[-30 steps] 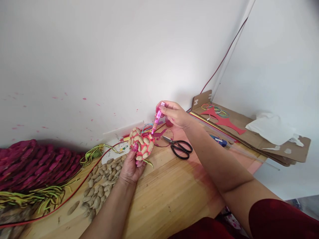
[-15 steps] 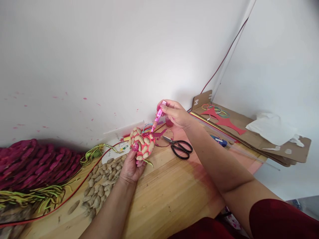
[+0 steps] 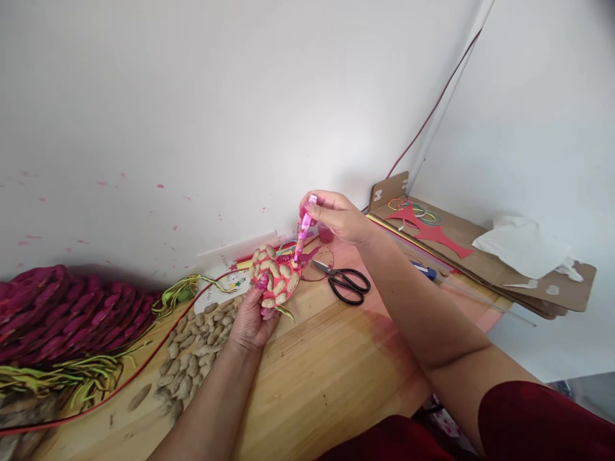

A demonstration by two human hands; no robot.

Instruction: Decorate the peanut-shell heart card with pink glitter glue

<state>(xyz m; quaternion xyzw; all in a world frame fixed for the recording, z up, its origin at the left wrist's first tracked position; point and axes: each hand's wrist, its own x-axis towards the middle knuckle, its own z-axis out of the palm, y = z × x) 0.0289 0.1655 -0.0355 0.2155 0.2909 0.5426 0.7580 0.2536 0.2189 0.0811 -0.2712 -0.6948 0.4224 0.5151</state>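
Observation:
Between the thumb and fingers of my left hand (image 3: 254,320) is a red disc covered with peanuts (image 3: 276,282), its face tilted up towards me. A green-yellow strand hangs at its lower edge. My right hand (image 3: 331,214) pinches a pink-stained paintbrush (image 3: 304,234), pointing down. The brush tip meets the disc's upper right edge, where a few peanuts show dark pink. Fingertips on both hands carry pink stains. Just behind the right hand stands a small jar of pink liquid (image 3: 325,234), partly hidden.
Black-handled scissors (image 3: 348,286) lie right of the disc. Loose peanuts (image 3: 185,368) spread by my left forearm. Stacked magenta peanut discs (image 3: 72,314) and yarn (image 3: 180,294) lie left, with a red cord (image 3: 139,378) in front. Cardboard (image 3: 571,282) with red scraps (image 3: 427,230) lies right.
The brush tip has moved slightly down onto the disc's upper right edge, and the brush stands a little steeper. My left hand keeps the same hold; the whole view has shifted slightly.

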